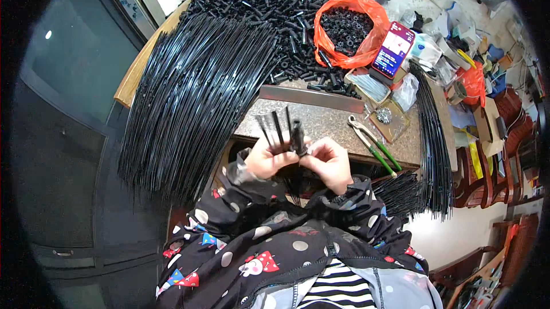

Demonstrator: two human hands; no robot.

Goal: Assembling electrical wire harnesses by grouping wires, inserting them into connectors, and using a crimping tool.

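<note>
Speckled stone-look tabletop [321, 117] fills the view ahead of me, with a great sheaf of black rods [195, 103] at ten o'clock and a heap of black tube pieces [246, 8] near eleven. Towards one o'clock sits a red plastic bag [321, 40]; green-handled pincers [372, 142] lie at three.

One dark fitting [297, 134] stands between my two hands, at twelve o'clock from my lap, its long axis close to the twelve–six line. My left hand [268, 161] is the nearer: its thumb presses the lower end from nine o'clock, while thin rods [277, 127] fan up from its curled fingers towards eleven. My right hand [332, 163] comes in from three o'clock, thumb and forefinger drawn together at that same end — so the alignment to mind, I judge, is there.

Whether my right fingertips pinch the fitting or something slim beside it, I cannot tell. My left fingers' undersides are hidden, the rod tips blur, and what hangs below my hands is dark and hard to make out.
</note>
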